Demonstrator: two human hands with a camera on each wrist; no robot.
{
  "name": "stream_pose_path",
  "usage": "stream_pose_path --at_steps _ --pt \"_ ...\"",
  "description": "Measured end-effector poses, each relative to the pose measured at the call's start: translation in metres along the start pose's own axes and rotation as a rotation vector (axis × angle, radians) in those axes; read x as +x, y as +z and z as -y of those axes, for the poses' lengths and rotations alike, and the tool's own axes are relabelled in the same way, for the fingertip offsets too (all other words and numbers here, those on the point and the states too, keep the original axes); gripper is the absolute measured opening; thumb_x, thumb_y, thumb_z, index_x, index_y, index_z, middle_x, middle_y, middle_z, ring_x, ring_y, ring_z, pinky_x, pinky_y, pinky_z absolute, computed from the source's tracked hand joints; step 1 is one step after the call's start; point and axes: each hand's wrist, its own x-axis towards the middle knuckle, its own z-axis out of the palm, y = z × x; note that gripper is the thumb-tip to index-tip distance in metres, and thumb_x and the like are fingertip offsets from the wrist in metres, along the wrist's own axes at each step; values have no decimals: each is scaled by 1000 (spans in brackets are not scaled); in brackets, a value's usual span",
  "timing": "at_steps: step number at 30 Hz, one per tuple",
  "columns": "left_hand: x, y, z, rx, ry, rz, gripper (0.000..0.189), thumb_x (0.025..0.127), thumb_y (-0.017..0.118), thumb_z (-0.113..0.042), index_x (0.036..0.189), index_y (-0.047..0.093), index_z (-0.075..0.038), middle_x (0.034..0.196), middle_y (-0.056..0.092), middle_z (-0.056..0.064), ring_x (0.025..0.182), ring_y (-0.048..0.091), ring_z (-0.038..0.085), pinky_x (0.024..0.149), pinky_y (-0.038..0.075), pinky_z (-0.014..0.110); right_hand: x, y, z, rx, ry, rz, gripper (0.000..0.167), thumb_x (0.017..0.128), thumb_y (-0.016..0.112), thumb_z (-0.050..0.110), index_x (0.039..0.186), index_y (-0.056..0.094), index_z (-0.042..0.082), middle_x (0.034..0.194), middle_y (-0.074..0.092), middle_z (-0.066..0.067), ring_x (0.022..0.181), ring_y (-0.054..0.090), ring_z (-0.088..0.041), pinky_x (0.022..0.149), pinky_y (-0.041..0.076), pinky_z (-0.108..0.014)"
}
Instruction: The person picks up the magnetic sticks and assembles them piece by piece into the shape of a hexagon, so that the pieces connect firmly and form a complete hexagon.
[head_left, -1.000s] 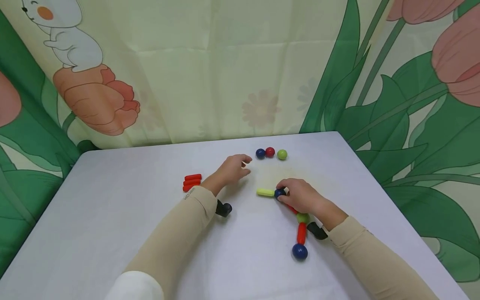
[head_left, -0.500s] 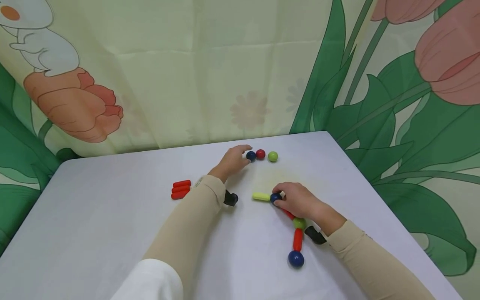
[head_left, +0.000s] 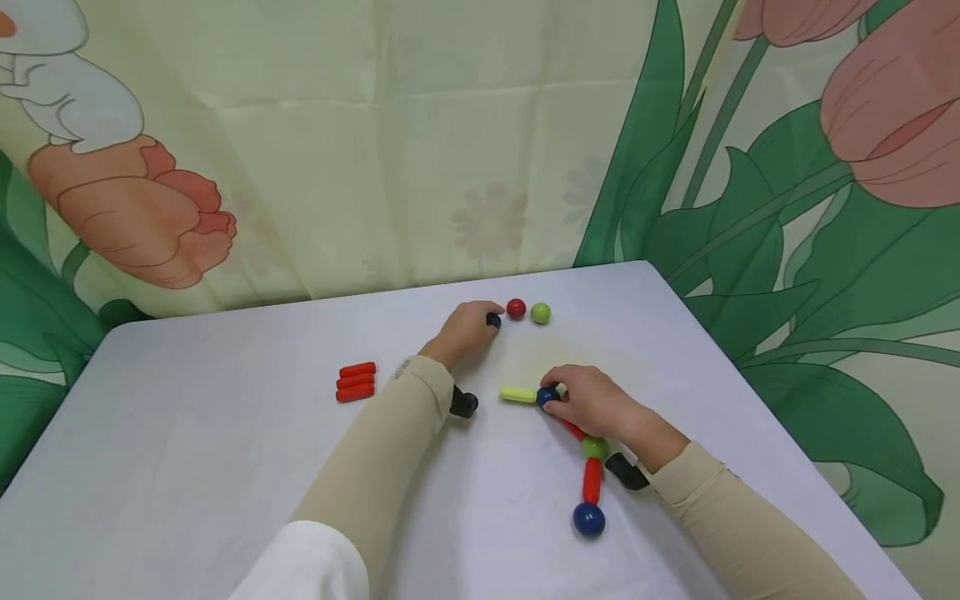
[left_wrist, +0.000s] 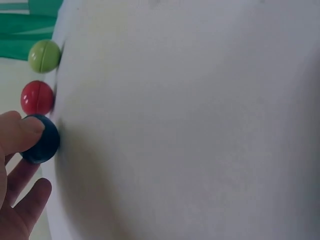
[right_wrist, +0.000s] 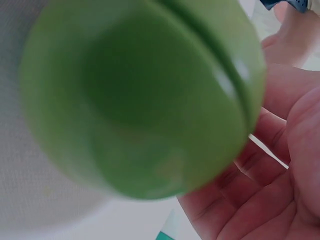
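Note:
My left hand (head_left: 463,332) pinches a loose dark blue ball (left_wrist: 46,145) between thumb and fingers at the far side of the table. Beside that ball sit a red ball (head_left: 516,309) and a green ball (head_left: 541,313). My right hand (head_left: 596,402) grips another blue ball (head_left: 547,397), part of a joined chain. From it a yellow-green rod (head_left: 517,394) points left, and a red rod (head_left: 573,429) runs to a green joint ball (head_left: 595,448). Below that joint, a second red rod (head_left: 592,481) ends in a blue end ball (head_left: 588,521). The green joint looms large in the right wrist view.
Several loose red rods (head_left: 356,382) lie side by side left of my left forearm. The white table (head_left: 225,450) reaches back to a patterned curtain (head_left: 315,183). Black wrist cameras, such as the left one (head_left: 464,404), jut out near both cuffs.
My left hand has reached farther back and right and now has hold of the blue ball beside the red one. My right hand keeps its grip on the chain. The head view has shifted slightly.

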Motion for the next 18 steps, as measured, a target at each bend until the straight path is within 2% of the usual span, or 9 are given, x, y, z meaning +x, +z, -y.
stream_pose_path --at_steps 7,13,18 --pt "-18 -6 9 -17 -3 26 37 95 69 -10 132 65 -11 134 62 8 127 53 26 110 37 37 0 1 2 25 35 1 35 91 75 16 125 66 9 112 65 -6 87 57 -20 75 56 -31" --pt "-39 -9 12 6 14 84 37 93 72 -13 130 66 -11 131 63 9 120 56 25 107 41 38 -1 1 4 31 28 -3 36 91 75 16 125 66 9 112 65 -7 87 57 -21 74 55 -31" --pt "-58 -12 11 20 33 137 37 94 70 -13 131 65 -10 134 62 10 122 55 24 106 42 38 -3 0 5 29 8 -3 35 91 75 15 124 66 8 110 65 -7 86 57 -21 73 55 -30"
